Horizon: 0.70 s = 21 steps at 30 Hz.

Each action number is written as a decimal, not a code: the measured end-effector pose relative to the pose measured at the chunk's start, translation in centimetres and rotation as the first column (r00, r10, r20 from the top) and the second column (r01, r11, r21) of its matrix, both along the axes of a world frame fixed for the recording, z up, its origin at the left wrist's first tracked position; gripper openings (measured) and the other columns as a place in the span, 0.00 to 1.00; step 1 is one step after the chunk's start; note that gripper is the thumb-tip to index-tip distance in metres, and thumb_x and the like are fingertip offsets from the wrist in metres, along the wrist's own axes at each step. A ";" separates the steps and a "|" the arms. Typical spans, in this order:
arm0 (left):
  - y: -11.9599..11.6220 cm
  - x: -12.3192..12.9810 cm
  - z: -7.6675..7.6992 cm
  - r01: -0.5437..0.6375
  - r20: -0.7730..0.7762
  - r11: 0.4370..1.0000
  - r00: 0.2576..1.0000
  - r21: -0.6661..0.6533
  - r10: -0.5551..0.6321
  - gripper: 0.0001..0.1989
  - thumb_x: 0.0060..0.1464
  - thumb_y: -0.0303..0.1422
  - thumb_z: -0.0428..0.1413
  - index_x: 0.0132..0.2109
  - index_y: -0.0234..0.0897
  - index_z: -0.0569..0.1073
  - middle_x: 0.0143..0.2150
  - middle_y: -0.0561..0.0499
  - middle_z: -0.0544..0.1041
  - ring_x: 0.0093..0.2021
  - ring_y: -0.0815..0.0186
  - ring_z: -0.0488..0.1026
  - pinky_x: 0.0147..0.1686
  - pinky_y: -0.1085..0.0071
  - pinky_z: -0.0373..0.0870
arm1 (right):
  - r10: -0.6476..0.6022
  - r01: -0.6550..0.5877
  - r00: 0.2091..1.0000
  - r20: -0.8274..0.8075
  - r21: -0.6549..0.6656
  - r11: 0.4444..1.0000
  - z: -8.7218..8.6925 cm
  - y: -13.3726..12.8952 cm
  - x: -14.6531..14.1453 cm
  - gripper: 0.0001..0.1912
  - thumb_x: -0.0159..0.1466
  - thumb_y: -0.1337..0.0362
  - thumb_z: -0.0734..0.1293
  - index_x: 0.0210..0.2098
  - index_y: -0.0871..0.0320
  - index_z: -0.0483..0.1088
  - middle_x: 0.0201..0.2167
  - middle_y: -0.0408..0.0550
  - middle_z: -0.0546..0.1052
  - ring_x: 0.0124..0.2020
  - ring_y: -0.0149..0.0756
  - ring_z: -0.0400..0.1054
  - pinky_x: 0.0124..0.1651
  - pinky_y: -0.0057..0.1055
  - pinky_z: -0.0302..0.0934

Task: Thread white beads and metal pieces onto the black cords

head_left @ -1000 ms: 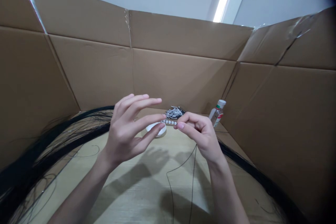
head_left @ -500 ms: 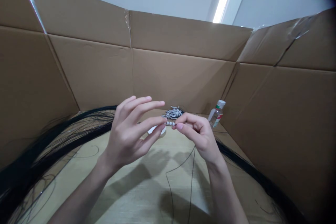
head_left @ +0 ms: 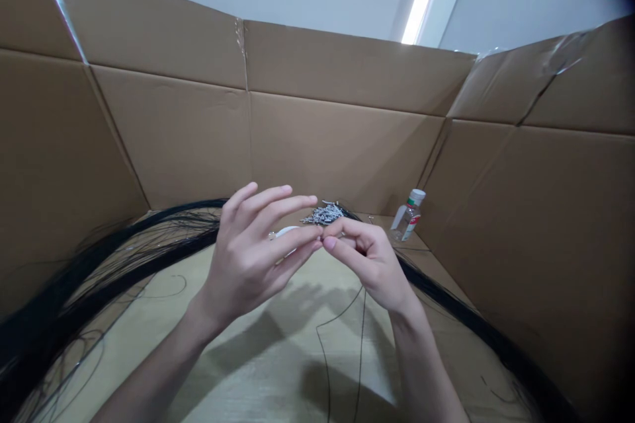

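Thread is hung in two lengths below the right hand, whose thumb and index finger are pinched on it. Near those tips the left hand is held palm-down, outer fingers spread; whether anything is clamped cannot be told. Behind, a white bowl is mostly covered, contents hidden. Beyond, beaded strands are heaped, left of a capped clear bottle.

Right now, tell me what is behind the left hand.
Behind the left hand, a sliver of a white dish shows; black strands disappear there too. The hand covers most of the dish, so its contents cannot be seen.
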<state>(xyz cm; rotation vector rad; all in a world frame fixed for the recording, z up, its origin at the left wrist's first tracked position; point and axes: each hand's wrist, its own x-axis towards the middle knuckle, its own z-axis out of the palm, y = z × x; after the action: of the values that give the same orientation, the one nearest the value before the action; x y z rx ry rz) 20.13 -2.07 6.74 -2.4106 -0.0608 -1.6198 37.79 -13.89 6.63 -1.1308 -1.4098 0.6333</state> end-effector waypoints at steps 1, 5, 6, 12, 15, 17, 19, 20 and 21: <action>0.1 0.0 0.0 -0.002 -0.007 1.000 1.000 0.007 0.002 0.11 0.59 0.30 0.66 0.48 0.48 0.79 0.58 0.50 0.82 0.61 0.53 0.73 0.68 0.46 0.58 | 0.005 -0.005 1.000 0.002 0.002 1.000 0.0 0.0 0.0 0.14 0.72 0.54 0.69 0.35 0.58 0.75 0.22 0.38 0.63 0.23 0.27 0.48 0.27 0.30 0.41; 0.6 0.0 0.0 -0.021 -0.046 1.000 0.999 0.024 0.022 0.08 0.60 0.32 0.66 0.45 0.49 0.78 0.56 0.53 0.82 0.62 0.53 0.73 0.72 0.43 0.49 | 0.012 -0.012 1.000 0.000 0.008 1.000 0.2 -0.1 -0.1 0.11 0.71 0.56 0.70 0.39 0.58 0.79 0.28 0.43 0.72 0.26 0.28 0.56 0.29 0.29 0.47; 0.8 0.0 0.0 -0.024 -0.050 0.999 0.998 0.026 0.025 0.07 0.60 0.32 0.66 0.44 0.48 0.78 0.56 0.54 0.82 0.62 0.53 0.73 0.73 0.42 0.48 | 0.013 -0.013 1.000 -0.003 0.006 1.000 0.3 -0.1 -0.1 0.11 0.71 0.57 0.70 0.39 0.58 0.79 0.28 0.43 0.73 0.27 0.29 0.57 0.30 0.29 0.48; 1.7 -0.4 0.1 -0.038 -0.063 0.998 0.997 0.047 0.041 0.05 0.62 0.32 0.64 0.44 0.46 0.76 0.55 0.54 0.83 0.61 0.53 0.74 0.74 0.43 0.45 | -0.037 0.037 0.999 -0.029 0.010 0.999 0.5 -0.4 0.5 0.11 0.70 0.56 0.71 0.38 0.58 0.79 0.29 0.44 0.75 0.28 0.29 0.61 0.32 0.28 0.53; 1.8 -0.8 0.3 -0.036 -0.078 0.999 0.996 -0.004 0.035 0.09 0.63 0.33 0.64 0.50 0.47 0.76 0.58 0.52 0.81 0.64 0.53 0.71 0.74 0.44 0.47 | -0.122 0.124 0.992 -0.029 0.064 0.990 0.7 -0.5 1.0 0.10 0.69 0.57 0.72 0.36 0.57 0.79 0.30 0.44 0.75 0.29 0.29 0.63 0.32 0.27 0.55; 1.7 -1.2 0.7 -0.013 -0.140 0.992 0.990 -0.129 -0.005 0.19 0.63 0.40 0.65 0.59 0.46 0.74 0.63 0.48 0.78 0.67 0.52 0.68 0.73 0.44 0.47 | -0.165 0.168 0.985 -0.042 0.085 0.982 0.8 -0.6 1.3 0.10 0.69 0.58 0.72 0.34 0.57 0.78 0.26 0.41 0.71 0.25 0.26 0.57 0.30 0.27 0.53; 1.7 -1.7 1.1 0.036 -0.165 0.940 0.981 -0.339 -0.097 0.24 0.64 0.46 0.62 0.62 0.43 0.72 0.66 0.45 0.75 0.68 0.51 0.67 0.72 0.47 0.52 | -0.202 0.207 0.977 -0.063 0.094 0.974 0.9 -0.7 1.5 0.10 0.69 0.58 0.71 0.34 0.57 0.78 0.22 0.38 0.65 0.22 0.24 0.49 0.29 0.27 0.52; 1.7 -1.9 1.2 0.073 -0.147 0.886 0.977 -0.457 -0.156 0.21 0.66 0.47 0.60 0.59 0.43 0.74 0.65 0.46 0.75 0.67 0.52 0.68 0.70 0.49 0.55 | -0.218 0.224 0.973 -0.072 0.100 0.969 0.8 -0.7 1.6 0.10 0.69 0.58 0.72 0.34 0.57 0.78 0.21 0.36 0.62 0.21 0.24 0.47 0.29 0.27 0.52; 1.8 -2.1 1.4 0.107 -0.116 0.815 0.971 -0.569 -0.209 0.16 0.68 0.47 0.56 0.55 0.43 0.76 0.64 0.47 0.76 0.66 0.53 0.69 0.67 0.52 0.59 | -0.232 0.240 0.970 -0.078 0.108 0.965 0.8 -0.7 1.7 0.10 0.69 0.58 0.72 0.34 0.57 0.78 0.20 0.36 0.59 0.21 0.24 0.45 0.29 0.28 0.51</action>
<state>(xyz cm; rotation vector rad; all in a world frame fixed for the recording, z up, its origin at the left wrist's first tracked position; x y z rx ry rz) 18.02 -0.27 8.13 -3.0694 -0.3637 -1.6206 39.53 -14.58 7.43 -1.1537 -1.2176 0.4089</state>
